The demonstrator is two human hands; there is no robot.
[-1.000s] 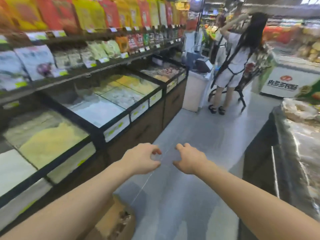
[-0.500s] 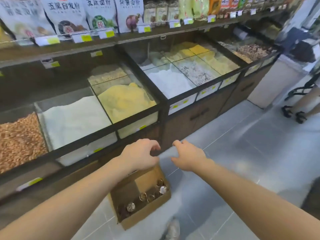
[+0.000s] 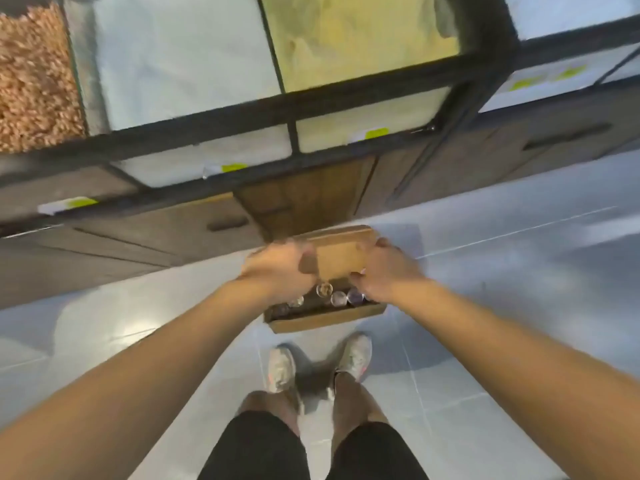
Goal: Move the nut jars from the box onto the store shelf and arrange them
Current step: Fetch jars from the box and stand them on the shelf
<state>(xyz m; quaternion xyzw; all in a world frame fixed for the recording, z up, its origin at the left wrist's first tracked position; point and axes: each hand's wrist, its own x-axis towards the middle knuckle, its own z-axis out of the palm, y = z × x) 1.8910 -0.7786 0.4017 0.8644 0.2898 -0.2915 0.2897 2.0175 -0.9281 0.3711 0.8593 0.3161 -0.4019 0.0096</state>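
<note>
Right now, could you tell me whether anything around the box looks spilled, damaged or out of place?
Nothing stands out. The cardboard box sits flat on the floor by the bins, the jars stand upright inside, and no spill shows. Motion blur hides fine detail.

Even, moderately bright overhead lighting produces soft glare patches on the glossy floor tiles (image 3: 485,271) and short shadows beside the shoes (image 3: 282,368), while motion blur softens the whole frame and wide-angle distortion bends the bin frames (image 3: 242,109) toward the edges
</note>
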